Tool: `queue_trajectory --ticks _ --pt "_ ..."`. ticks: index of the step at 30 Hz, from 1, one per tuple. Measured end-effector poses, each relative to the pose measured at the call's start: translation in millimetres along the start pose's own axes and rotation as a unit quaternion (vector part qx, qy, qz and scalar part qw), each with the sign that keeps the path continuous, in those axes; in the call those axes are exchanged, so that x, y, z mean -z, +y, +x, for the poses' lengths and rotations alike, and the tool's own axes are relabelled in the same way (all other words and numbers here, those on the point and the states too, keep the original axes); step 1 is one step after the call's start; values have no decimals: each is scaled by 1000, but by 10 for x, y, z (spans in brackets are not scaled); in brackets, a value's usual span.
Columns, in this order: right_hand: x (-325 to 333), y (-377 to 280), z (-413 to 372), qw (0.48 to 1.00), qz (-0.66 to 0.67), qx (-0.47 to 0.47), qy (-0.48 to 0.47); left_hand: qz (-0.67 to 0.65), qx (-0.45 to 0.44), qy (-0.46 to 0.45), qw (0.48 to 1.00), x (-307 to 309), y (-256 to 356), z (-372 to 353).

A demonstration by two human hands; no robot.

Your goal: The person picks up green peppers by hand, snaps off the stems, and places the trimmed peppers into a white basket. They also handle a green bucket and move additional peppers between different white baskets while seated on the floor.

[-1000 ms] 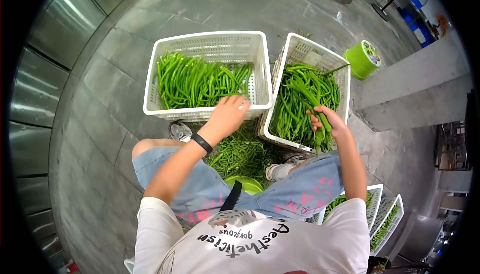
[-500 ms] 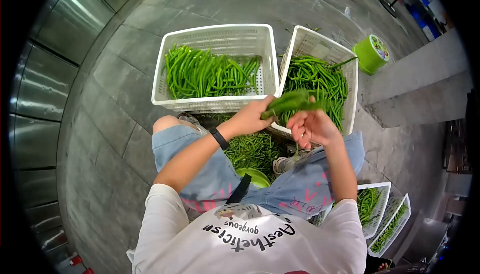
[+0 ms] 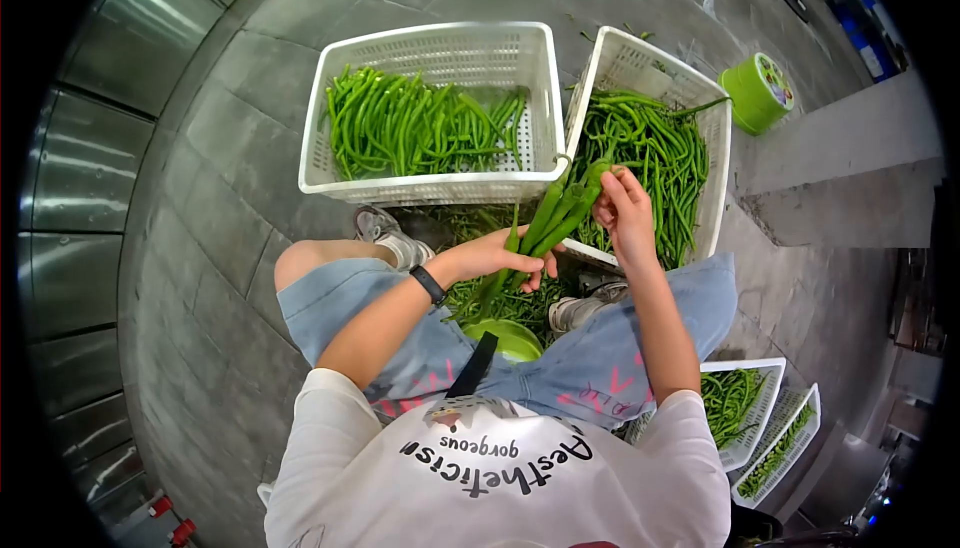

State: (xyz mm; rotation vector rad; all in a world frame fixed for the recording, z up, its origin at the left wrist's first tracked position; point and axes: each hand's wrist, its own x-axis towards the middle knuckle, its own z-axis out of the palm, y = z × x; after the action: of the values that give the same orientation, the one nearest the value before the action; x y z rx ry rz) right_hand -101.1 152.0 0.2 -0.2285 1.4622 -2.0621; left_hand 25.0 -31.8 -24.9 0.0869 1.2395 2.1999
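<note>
A bunch of long green peppers (image 3: 560,210) is held in my left hand (image 3: 500,256), whose fingers wrap round its lower part. At the bunch's upper end, the closed fingers of my right hand (image 3: 627,210) pinch a pepper near its stem. Beyond my hands to the left, a white crate (image 3: 430,188) holds green peppers (image 3: 415,128) laid side by side. The right-hand white crate (image 3: 718,188) contains a looser pile of peppers (image 3: 655,148), partly hidden by my right hand.
Green scraps (image 3: 515,310) lie on the floor between my shoes, by a green bowl (image 3: 508,338). A green bucket (image 3: 752,95) stands beside a concrete ledge (image 3: 850,173). Two smaller white crates (image 3: 757,428) (image 3: 785,463) with peppers are at lower right. Metal panels (image 3: 90,188) line the left.
My left hand has moved down and toward me with the peppers, now clearly several and upright. My right hand has risen and closed on the bunch's upper end. The view has shifted slightly.
</note>
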Motion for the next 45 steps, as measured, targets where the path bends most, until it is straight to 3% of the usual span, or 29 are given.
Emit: queue_trajectory --ticks 1,9,12,17,20,23,26,27,29,31,34,40,41,45 --pt "36 20 8 1000 0 21 -9 -17 -2 -4 1000 25 -43 9" --pt "-155 132 -113 980 -144 -86 -110 -44 -75 133 987 -63 35 75" --pt "-164 136 -123 984 -130 -76 -90 35 -93 147 984 -54 -18 115" --pt "-167 103 -143 992 -100 -48 -62 21 -34 103 994 -24 7 74" --pt "-64 181 -121 989 -58 -74 -113 3 -24 73 997 -42 12 44" --pt "-60 168 -173 943 205 -205 -165 -25 -38 34 998 -39 22 6" --pt "-155 143 -229 903 302 -220 -212 -83 -56 34 994 -36 76 -46" --pt "-178 94 -238 909 296 -211 -202 -107 -62 41 991 -31 96 -61" --pt "-39 105 -209 964 46 -164 -206 -131 -101 79 983 41 92 -54" --pt "-19 91 -220 949 -169 -90 -252 -148 -84 125 977 60 162 -72" --pt "-207 241 -301 982 -127 -25 -137 -130 -49 160 977 39 213 -74" --pt "-170 271 -273 985 -145 3 -92 -87 -55 165 981 -42 95 1" --pt "-112 298 -243 992 -102 -18 -71 -81 -51 203 975 -60 106 -1" --pt "-199 191 -253 988 -120 -67 -73 -17 -49 200 978 58 -1 43"
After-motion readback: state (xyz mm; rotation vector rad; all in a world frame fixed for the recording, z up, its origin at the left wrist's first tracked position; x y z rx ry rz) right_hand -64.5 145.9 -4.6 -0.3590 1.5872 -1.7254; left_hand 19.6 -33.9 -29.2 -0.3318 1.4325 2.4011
